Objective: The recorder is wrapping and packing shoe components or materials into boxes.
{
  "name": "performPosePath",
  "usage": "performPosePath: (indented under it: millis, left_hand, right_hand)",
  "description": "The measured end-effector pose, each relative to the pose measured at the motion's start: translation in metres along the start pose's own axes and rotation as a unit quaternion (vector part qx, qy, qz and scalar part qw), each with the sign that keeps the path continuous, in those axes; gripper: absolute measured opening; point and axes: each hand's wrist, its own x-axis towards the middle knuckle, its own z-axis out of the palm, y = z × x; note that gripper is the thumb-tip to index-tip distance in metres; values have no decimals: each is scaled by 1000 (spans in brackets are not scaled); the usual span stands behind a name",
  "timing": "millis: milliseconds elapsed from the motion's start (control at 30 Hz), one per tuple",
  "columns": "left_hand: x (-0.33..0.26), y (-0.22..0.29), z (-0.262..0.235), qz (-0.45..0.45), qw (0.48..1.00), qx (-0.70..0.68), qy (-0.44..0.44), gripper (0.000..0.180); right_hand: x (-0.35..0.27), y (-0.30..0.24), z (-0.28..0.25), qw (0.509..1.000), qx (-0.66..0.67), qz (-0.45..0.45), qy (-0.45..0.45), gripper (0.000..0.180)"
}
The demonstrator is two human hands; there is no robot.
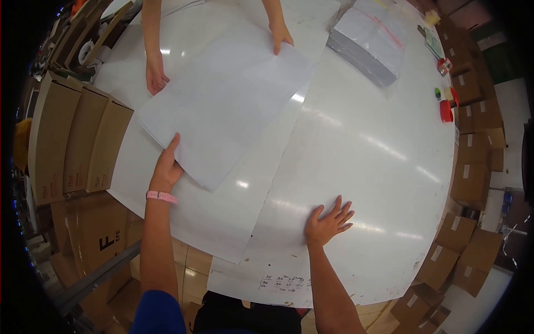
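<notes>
Left hand [168, 163] is clamped on the white sheets [228, 106], thumb on top and fingers under their near left edge, while the right hand [328, 224] lies palm down on the white table [361, 178], fingers spread apart, holding nothing. The sheets are at a slant over the left part of the table, with more than 1 layer showing along the left edge. Opposite, 2 hands belong to a co-worker: the pinching hand [281, 38] grips the far right corner, and the curled hand [157, 77] is just beside the left edge, though I cannot tell whether it touches. For good handling, the grip should be light, pressed with the flat of the thumb so that no crease starts, yet firm enough to stop the layers sliding over each other. Both people would do best to shift the paper together, without tugging, since a pinched corner could buckle or tear. The wrapped stack [370, 42] sits near the far right corner, so that side calls for care against snagging.
</notes>
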Motion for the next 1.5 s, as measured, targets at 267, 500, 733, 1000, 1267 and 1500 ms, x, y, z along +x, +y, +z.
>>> performPosePath:
  millis: [267, 500, 733, 1000, 1267, 1500]
  left_hand:
    - [-77, -122, 76, 71, 994, 29, 73, 77]
    - [-107, -182, 106, 114, 992, -9, 55, 73]
    - [-148, -245, 177, 127, 991, -24, 31, 65]
    - [-241, -374, 306, 43, 998, 16, 30, 57]
    - [-329, -498, 358, -104, 994, 26, -14, 57]
    - [-403, -634, 327, -270, 962, 11, -33, 46]
  right_hand:
    - [7, 19, -1, 1000, -7, 8, 17, 79]
    - [8, 5, -4, 1000, 28, 2, 0, 79]
    - [11, 25, -10, 998, 57, 18, 16, 76]
    - [-3, 95, -7, 971, 233, -44, 35, 64]
    - [-85, 348, -83, 981, 111, 91, 126, 44]
    - [-140, 551, -118, 941, 31, 295, 163, 58]
